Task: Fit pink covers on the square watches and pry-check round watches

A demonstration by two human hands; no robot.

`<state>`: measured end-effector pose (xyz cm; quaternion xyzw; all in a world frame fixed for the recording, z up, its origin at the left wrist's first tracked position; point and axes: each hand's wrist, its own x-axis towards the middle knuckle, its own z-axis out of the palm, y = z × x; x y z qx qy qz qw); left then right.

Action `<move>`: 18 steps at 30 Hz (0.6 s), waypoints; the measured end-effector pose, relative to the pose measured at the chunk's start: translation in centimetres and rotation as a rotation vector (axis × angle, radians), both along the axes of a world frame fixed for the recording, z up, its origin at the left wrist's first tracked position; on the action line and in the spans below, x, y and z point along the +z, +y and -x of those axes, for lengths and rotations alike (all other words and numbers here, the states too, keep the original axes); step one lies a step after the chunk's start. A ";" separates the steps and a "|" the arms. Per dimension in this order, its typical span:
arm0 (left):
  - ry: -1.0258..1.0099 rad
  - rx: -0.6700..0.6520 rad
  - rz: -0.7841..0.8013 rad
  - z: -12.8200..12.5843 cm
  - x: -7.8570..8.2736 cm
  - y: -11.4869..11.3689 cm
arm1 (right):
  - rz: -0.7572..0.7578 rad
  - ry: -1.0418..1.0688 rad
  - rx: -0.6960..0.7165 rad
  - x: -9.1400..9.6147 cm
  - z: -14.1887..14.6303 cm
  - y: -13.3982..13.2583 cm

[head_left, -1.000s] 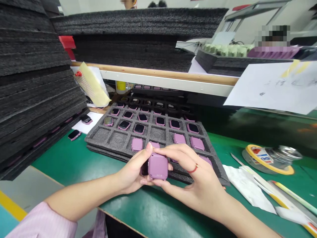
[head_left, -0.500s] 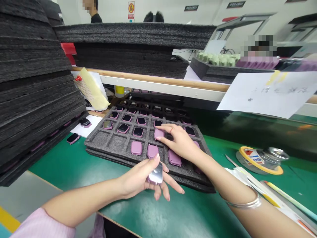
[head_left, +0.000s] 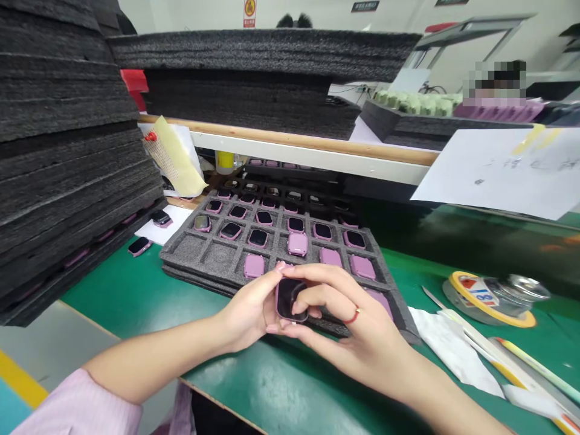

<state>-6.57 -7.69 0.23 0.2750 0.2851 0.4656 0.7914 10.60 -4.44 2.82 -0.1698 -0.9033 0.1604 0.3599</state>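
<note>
Just above the front edge of the foam tray, a pink-framed smartwatch body [head_left: 285,294] is between my two hands, its dark screen facing me. My left hand [head_left: 254,311] grips it from the left side. From the right, my right hand [head_left: 357,320] has its thumb at the lower edge, a finger at the top edge and another bent over the screen. Behind them lies the grey foam tray [head_left: 217,258] of watch bodies. A back-up pink watch body [head_left: 298,244] sits in it just beyond my fingers; my hands partly cover the front row.
Two watch bodies lie left of the tray, one [head_left: 139,246] on the green table and one [head_left: 161,218] on white paper. Stacked foam trays [head_left: 67,151] rise at left. A glass bottle [head_left: 493,296], white tissue [head_left: 453,344] and pens are at right. A shelf [head_left: 308,154] crosses above.
My right hand has left the pink watch body in the tray and come down to the watch in my left hand. That watch now shows a dark screen instead of a shiny silvery face.
</note>
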 end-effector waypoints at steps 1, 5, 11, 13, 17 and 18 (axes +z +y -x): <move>-0.021 -0.015 -0.001 0.0 0.0 0.0 | -0.026 0.018 -0.012 -0.1 0.0 0.0; -0.066 -0.037 -0.027 0.1 -0.1 0.1 | -0.092 0.108 -0.045 -0.2 0.2 0.2; -0.061 -0.026 -0.034 0.0 -0.1 -0.1 | 0.088 0.374 -0.173 0.0 0.3 0.1; -0.063 -0.055 -0.049 0.0 0.0 -0.2 | 0.265 0.544 -0.221 0.0 0.1 0.1; -0.085 -0.056 -0.039 0.0 0.0 -0.1 | 0.517 0.741 -0.231 0.0 -0.3 0.3; -0.090 -0.051 -0.034 0.0 -0.1 0.0 | 0.526 0.750 -0.234 0.0 -0.4 0.4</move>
